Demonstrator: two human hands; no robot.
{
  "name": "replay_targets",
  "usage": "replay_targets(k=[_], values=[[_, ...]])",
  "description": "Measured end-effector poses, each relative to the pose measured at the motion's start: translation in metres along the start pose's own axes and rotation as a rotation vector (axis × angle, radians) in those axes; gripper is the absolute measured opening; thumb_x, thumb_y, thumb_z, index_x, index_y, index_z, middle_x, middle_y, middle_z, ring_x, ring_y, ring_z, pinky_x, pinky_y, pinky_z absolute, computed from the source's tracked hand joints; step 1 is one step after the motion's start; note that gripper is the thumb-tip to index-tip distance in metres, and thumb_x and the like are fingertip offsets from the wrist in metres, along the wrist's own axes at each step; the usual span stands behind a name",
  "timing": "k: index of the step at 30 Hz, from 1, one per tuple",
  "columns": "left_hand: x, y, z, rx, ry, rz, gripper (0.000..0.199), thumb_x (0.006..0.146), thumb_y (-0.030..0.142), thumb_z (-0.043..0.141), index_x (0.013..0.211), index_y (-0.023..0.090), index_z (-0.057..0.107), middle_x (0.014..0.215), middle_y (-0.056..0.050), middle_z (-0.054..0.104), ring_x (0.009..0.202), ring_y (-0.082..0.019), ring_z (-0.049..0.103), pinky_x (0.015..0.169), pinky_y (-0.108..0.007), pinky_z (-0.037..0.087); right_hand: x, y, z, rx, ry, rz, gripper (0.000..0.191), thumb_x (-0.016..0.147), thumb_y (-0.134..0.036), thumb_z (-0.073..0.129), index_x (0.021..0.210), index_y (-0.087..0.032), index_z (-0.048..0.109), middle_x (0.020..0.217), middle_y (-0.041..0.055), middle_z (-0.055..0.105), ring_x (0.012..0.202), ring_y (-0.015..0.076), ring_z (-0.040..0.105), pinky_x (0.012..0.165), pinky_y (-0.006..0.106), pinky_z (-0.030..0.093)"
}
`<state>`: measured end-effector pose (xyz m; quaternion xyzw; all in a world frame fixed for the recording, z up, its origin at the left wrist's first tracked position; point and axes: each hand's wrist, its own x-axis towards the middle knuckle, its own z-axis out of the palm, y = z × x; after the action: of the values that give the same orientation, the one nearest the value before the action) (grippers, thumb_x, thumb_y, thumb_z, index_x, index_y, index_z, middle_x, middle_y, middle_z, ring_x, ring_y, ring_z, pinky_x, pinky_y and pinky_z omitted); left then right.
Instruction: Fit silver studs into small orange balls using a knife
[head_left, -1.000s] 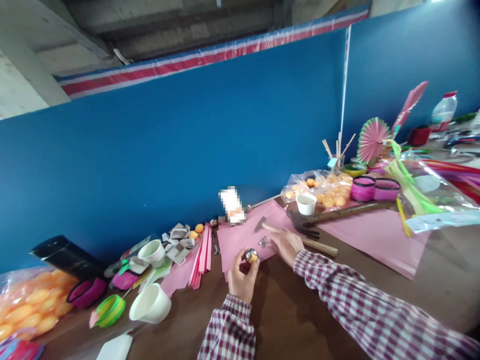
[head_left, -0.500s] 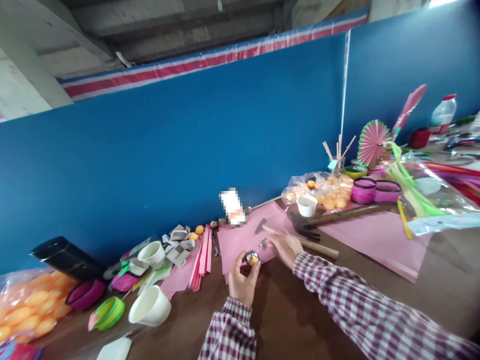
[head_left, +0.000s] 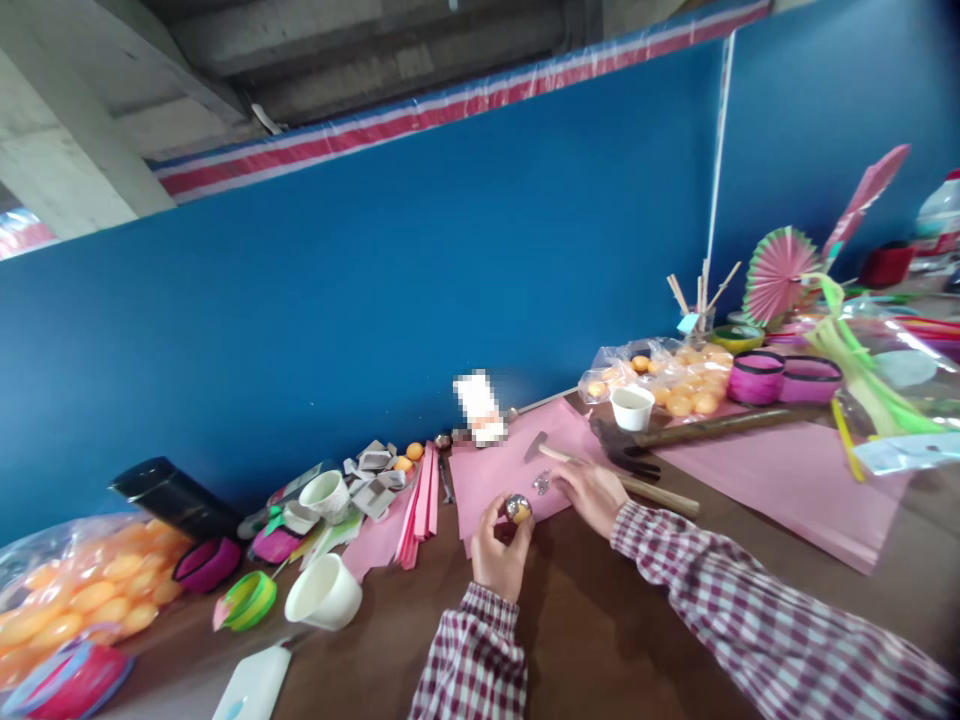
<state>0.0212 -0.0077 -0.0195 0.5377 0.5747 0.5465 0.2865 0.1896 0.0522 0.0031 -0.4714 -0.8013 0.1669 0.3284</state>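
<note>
My left hand [head_left: 502,550] holds a small ball [head_left: 517,509] between thumb and fingers; its upper part is shiny silver and its lower part orange. To the right, my right hand [head_left: 592,492] is low over the pink paper [head_left: 480,475], fingertips beside a small cluster of silvery pieces [head_left: 541,483]. Whether those fingers pinch anything is too small to make out. A small hammer [head_left: 660,494] lies partly behind my right hand, its head on the paper and its wooden handle pointing right.
A larger hammer [head_left: 712,428], a white cup [head_left: 632,408] and bagged orange balls [head_left: 686,380] stand at right. On the left are white cups [head_left: 324,592], folded pink strips [head_left: 426,505], a black cylinder [head_left: 176,500] and more bagged balls [head_left: 97,590]. A blue partition [head_left: 375,280] rises behind.
The view has turned slightly left, so the scene sits further right. My left hand still holds the ball, and my right hand remains by the silvery pieces.
</note>
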Motion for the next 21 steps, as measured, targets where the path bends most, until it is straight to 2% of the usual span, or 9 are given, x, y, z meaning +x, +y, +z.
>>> replay_targets(k=[2, 4, 8, 13, 21], values=[[0.0, -0.001, 0.0, -0.011, -0.006, -0.007, 0.048, 0.064, 0.031, 0.064, 0.107, 0.014, 0.055, 0.097, -0.011, 0.062, 0.069, -0.015, 0.061, 0.064, -0.028, 0.051, -0.003, -0.004, 0.004, 0.229, 0.034, -0.019, 0.017, 0.08, -0.025, 0.042, 0.078, -0.018, 0.058, 0.081, 0.0038, 0.062, 0.077, 0.0161, 0.056, 0.071, 0.028, 0.041], [0.001, -0.002, 0.001, -0.022, -0.007, -0.018, 0.046, 0.064, 0.031, 0.064, 0.106, 0.013, 0.054, 0.095, -0.011, 0.063, 0.069, -0.016, 0.061, 0.064, -0.029, 0.051, -0.006, -0.012, 0.009, 0.437, 0.007, -0.04, 0.014, 0.079, -0.023, 0.045, 0.076, -0.017, 0.057, 0.077, 0.0028, 0.061, 0.073, 0.0149, 0.056, 0.069, 0.027, 0.042], [0.002, -0.003, 0.001, -0.023, 0.0, -0.002, 0.044, 0.064, 0.029, 0.064, 0.105, 0.014, 0.055, 0.096, -0.01, 0.062, 0.068, -0.015, 0.061, 0.063, -0.029, 0.051, -0.012, -0.026, 0.018, 0.65, -0.087, -0.019, 0.011, 0.078, -0.025, 0.05, 0.075, -0.016, 0.056, 0.073, 0.0012, 0.06, 0.07, 0.0132, 0.055, 0.065, 0.024, 0.043], [0.001, -0.001, 0.002, -0.034, -0.009, 0.01, 0.045, 0.062, 0.027, 0.065, 0.104, 0.015, 0.056, 0.099, -0.01, 0.061, 0.07, -0.015, 0.061, 0.063, -0.028, 0.05, -0.012, -0.026, 0.022, 0.709, -0.132, 0.041, 0.017, 0.077, -0.031, 0.052, 0.073, -0.015, 0.056, 0.073, 0.0018, 0.059, 0.07, 0.0132, 0.054, 0.065, 0.025, 0.042], [-0.001, -0.001, 0.003, -0.039, -0.022, 0.002, 0.044, 0.063, 0.021, 0.064, 0.106, 0.017, 0.056, 0.1, -0.009, 0.058, 0.07, -0.014, 0.06, 0.062, -0.027, 0.05, -0.012, -0.027, 0.019, 0.695, -0.148, 0.039, 0.022, 0.077, -0.036, 0.052, 0.072, -0.015, 0.057, 0.072, 0.0028, 0.059, 0.07, 0.0137, 0.054, 0.067, 0.027, 0.043]])
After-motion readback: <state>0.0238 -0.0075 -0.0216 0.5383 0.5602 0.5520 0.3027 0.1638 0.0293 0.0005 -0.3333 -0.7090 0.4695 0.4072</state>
